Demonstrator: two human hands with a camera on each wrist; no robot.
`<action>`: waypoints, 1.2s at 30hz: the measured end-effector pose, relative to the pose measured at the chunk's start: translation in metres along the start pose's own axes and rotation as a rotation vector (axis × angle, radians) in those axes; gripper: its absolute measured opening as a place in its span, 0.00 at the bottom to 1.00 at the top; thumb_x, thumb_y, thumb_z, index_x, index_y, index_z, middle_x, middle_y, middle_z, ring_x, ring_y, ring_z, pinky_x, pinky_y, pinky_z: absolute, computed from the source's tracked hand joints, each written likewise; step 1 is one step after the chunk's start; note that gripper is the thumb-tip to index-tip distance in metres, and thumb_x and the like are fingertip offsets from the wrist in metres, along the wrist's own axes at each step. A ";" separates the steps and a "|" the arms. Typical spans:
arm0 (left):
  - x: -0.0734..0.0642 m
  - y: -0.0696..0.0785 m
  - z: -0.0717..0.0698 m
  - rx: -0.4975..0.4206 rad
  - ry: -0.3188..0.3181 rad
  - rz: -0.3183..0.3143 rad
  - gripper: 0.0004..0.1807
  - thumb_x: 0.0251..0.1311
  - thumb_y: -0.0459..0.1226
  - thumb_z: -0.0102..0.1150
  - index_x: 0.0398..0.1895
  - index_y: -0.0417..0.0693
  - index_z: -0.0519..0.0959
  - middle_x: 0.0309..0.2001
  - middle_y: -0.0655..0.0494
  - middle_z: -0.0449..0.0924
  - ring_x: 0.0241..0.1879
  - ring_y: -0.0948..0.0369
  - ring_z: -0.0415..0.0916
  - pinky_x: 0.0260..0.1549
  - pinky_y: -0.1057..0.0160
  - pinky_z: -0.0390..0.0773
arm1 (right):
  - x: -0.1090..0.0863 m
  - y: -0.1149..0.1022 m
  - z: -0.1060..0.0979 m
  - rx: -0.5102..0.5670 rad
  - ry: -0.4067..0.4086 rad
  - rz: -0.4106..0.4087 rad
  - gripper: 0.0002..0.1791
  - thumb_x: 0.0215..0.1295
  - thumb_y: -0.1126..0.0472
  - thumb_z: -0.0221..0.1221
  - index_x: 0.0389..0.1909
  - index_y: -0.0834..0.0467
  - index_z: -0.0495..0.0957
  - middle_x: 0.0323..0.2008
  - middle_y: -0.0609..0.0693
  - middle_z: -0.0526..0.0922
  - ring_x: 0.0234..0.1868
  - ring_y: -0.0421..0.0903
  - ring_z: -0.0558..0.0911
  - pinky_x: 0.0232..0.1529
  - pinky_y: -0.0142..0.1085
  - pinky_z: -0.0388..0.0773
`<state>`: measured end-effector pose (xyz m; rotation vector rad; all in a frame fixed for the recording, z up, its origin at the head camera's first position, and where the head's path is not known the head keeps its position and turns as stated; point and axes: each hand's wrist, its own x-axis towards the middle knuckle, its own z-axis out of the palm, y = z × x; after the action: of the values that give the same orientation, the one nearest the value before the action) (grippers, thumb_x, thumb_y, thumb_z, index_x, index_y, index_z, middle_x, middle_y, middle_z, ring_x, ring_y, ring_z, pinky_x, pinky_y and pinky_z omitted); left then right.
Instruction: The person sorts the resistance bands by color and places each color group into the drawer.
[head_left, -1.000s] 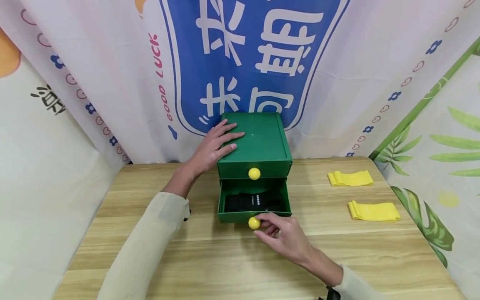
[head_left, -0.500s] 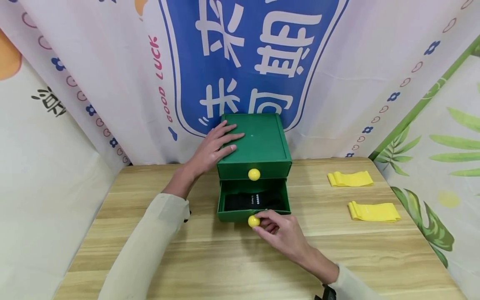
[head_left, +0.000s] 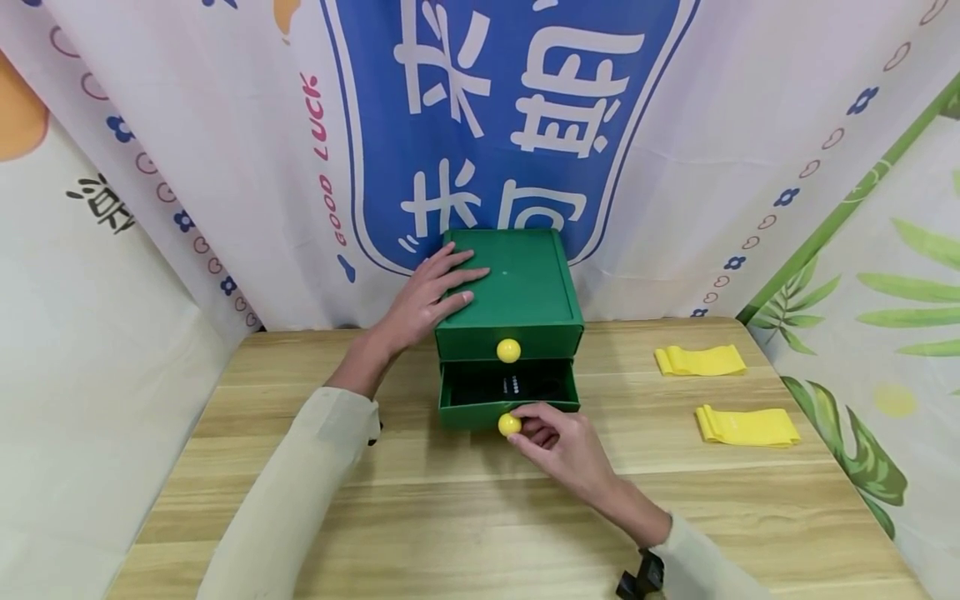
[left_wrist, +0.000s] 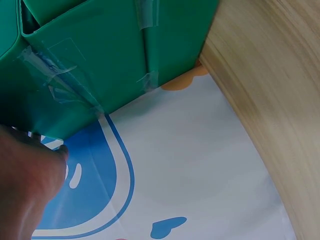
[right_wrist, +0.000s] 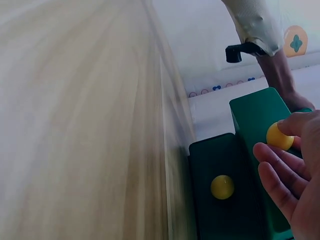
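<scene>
A small green two-drawer box (head_left: 517, 279) stands at the back of the table. My left hand (head_left: 423, 300) rests on its top left edge with the fingers spread. Between thumb and fingers, my right hand (head_left: 570, 450) pinches the yellow knob (head_left: 509, 425) of the lower drawer (head_left: 468, 417), which is partly pulled out. Dark folded fabric (head_left: 528, 387) with white print lies inside it, mostly shaded. The upper drawer is closed, and its knob (head_left: 508, 351) is untouched. In the right wrist view, my thumb and fingers meet the held knob (right_wrist: 280, 136).
Two folded yellow strips, a farther one (head_left: 701, 361) and a nearer one (head_left: 748, 426), lie at the right of the wooden table (head_left: 450, 533). A printed curtain (head_left: 247, 167) hangs right behind the box. Clear tape (left_wrist: 62, 75) runs down the box's side.
The lower drawer has slid inward, away from me, hiding more of the black fabric. My right thumb has come onto the knob, and that hand moved with it. My left hand stays put.
</scene>
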<state>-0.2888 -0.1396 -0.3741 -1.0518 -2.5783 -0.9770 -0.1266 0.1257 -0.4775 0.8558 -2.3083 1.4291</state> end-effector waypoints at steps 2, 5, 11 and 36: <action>0.000 0.000 0.000 0.001 -0.002 -0.002 0.26 0.78 0.47 0.50 0.75 0.55 0.77 0.81 0.48 0.62 0.86 0.51 0.40 0.82 0.39 0.39 | 0.002 0.003 0.000 0.010 0.007 0.006 0.14 0.63 0.68 0.74 0.48 0.58 0.86 0.35 0.50 0.91 0.29 0.38 0.88 0.29 0.30 0.85; -0.001 0.001 0.000 0.006 -0.009 -0.008 0.26 0.79 0.47 0.50 0.75 0.56 0.76 0.82 0.49 0.61 0.86 0.51 0.40 0.82 0.39 0.39 | 0.006 0.009 0.000 0.026 0.017 0.006 0.14 0.63 0.68 0.74 0.49 0.58 0.86 0.35 0.51 0.92 0.29 0.40 0.88 0.29 0.31 0.86; -0.002 0.001 0.001 0.009 -0.019 -0.022 0.26 0.79 0.48 0.49 0.76 0.57 0.76 0.82 0.50 0.60 0.86 0.52 0.39 0.82 0.39 0.37 | 0.014 0.016 0.002 0.060 0.023 0.039 0.14 0.63 0.67 0.74 0.49 0.58 0.87 0.36 0.52 0.92 0.29 0.41 0.89 0.30 0.33 0.87; -0.001 -0.001 0.000 0.009 -0.006 -0.017 0.26 0.80 0.49 0.47 0.76 0.57 0.76 0.82 0.51 0.60 0.86 0.53 0.38 0.82 0.40 0.38 | 0.041 0.028 0.012 0.150 0.165 0.256 0.13 0.63 0.64 0.76 0.47 0.58 0.89 0.37 0.53 0.92 0.34 0.48 0.91 0.34 0.32 0.86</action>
<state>-0.2891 -0.1401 -0.3751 -1.0329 -2.5982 -0.9669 -0.1759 0.1103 -0.4815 0.4685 -2.2703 1.7263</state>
